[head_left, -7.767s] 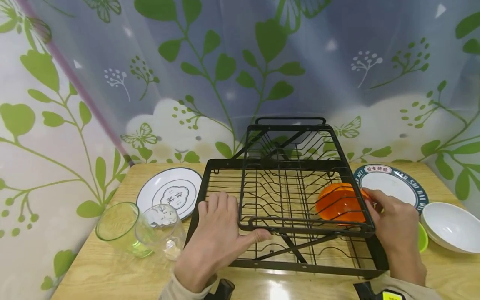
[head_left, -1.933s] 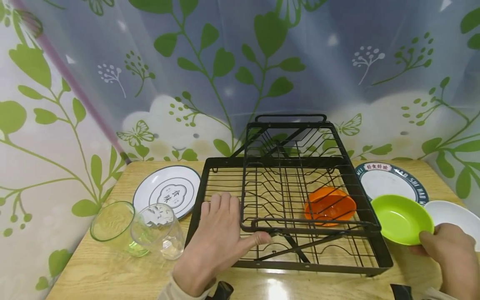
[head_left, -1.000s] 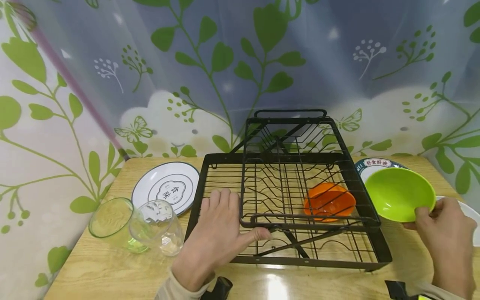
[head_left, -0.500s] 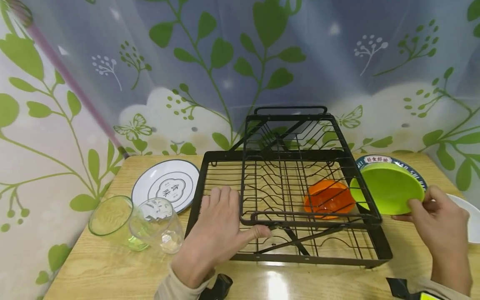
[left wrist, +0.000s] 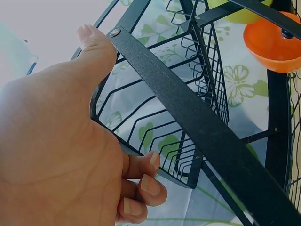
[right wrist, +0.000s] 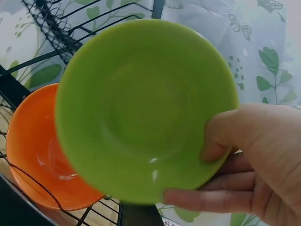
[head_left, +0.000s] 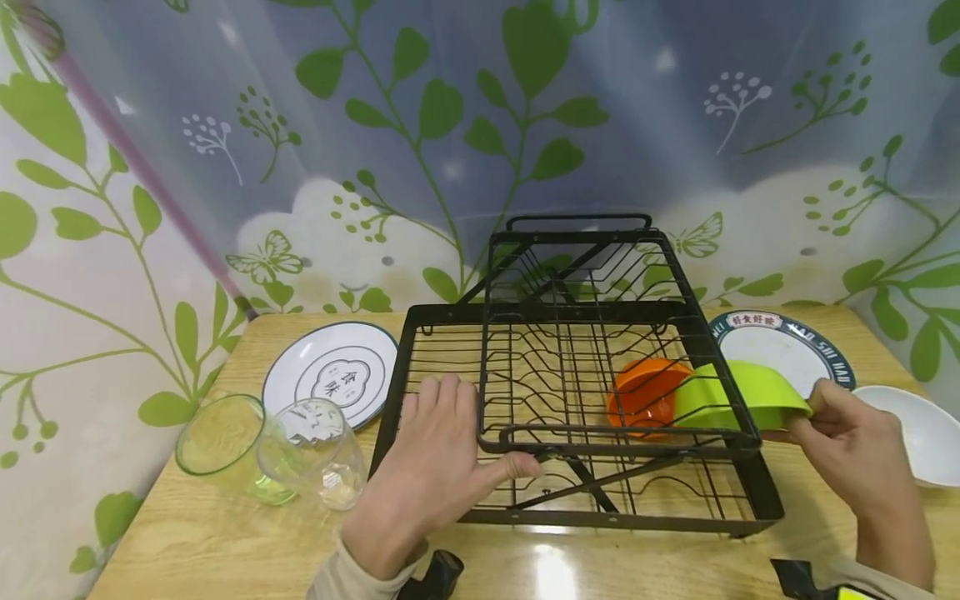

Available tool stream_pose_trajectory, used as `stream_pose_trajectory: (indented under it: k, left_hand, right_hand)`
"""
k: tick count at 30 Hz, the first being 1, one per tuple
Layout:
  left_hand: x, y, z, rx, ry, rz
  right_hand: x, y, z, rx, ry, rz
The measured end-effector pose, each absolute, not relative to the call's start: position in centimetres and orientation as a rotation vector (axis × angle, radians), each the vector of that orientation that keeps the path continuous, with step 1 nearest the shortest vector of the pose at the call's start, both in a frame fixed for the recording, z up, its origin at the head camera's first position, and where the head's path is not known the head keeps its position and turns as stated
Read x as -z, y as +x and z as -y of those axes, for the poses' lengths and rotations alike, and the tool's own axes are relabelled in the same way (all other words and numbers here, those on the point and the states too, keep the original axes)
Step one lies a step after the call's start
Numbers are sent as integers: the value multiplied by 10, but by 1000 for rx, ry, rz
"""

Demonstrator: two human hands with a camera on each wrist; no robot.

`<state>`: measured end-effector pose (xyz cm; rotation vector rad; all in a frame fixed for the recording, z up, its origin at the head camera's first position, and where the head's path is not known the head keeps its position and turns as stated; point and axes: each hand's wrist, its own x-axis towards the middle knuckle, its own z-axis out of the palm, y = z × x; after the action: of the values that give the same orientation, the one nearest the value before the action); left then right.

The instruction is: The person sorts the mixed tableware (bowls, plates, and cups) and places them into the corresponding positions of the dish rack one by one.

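My right hand (head_left: 855, 437) pinches the rim of a lime-green bowl (head_left: 768, 396) between thumb and fingers. The bowl is tilted on its side and reaches under the upper tier of a black wire dish rack (head_left: 637, 520), from the right. Its inside (right wrist: 146, 103) fills the right wrist view. Next to it, an orange bowl (head_left: 645, 392) leans in the lower tier, partly covered by the green one. At the upper tier's front left corner rests my left hand (head_left: 427, 467), fingers extended and thumb spread along the front bar. Part of the green bowl's rim is behind rack wires.
On the right are a blue-rimmed plate (head_left: 780, 350) and a white bowl (head_left: 918, 433). To the left lie a white plate (head_left: 300, 367), a green-tinted glass (head_left: 221, 433) and a clear glass (head_left: 322, 467). A patterned curtain (head_left: 450, 125) hangs behind the wooden table (head_left: 225, 550).
My right hand let go of the orange bowl inside the rack and took the green bowl. It has since lifted, tilted and moved it left into the rack. The left hand stays put.
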<state>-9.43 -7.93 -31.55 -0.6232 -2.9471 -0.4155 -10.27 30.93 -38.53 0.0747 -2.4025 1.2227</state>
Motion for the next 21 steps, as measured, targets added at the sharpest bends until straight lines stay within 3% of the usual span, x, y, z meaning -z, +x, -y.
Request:
stream_pose_trajectory:
  k: [12,21]
  left_hand:
    - [316,-94,79,403,-616,2964]
    - [315,-94,79,399,-610,2969]
  right_hand:
    - [375,-109,-282,-375,435,2400]
    - [382,-115,-267,-479,525,2377]
